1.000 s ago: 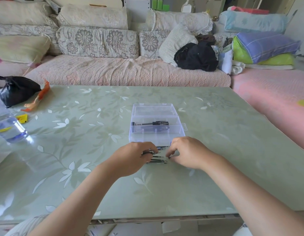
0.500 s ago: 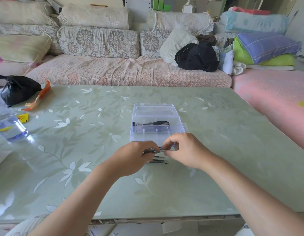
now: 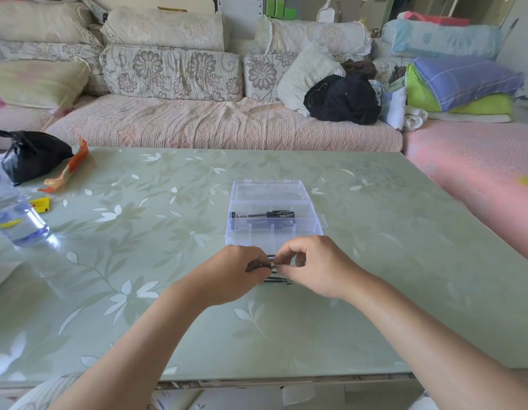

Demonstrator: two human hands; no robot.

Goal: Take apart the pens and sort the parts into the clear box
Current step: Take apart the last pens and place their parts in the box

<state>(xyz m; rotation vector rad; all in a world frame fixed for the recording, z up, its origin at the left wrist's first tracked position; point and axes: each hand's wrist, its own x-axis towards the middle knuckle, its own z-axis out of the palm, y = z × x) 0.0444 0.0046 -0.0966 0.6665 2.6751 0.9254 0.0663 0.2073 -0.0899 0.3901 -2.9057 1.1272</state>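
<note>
I see two bare hands meeting just in front of one clear box [image 3: 275, 202], rectangular, thin-walled plastic with dividers, its lid open. It sits on a glossy green tabletop [image 3: 156, 232] with a pale leaf pattern. The left hand [image 3: 237, 275] and right hand [image 3: 317, 266] each pinch one end of a single slim black pen [image 3: 273, 264], fingers curled. More loose pens [image 3: 279, 280] lie beneath; I cannot count them. One boxed pen [image 3: 262, 215] lies in a middle compartment.
</note>
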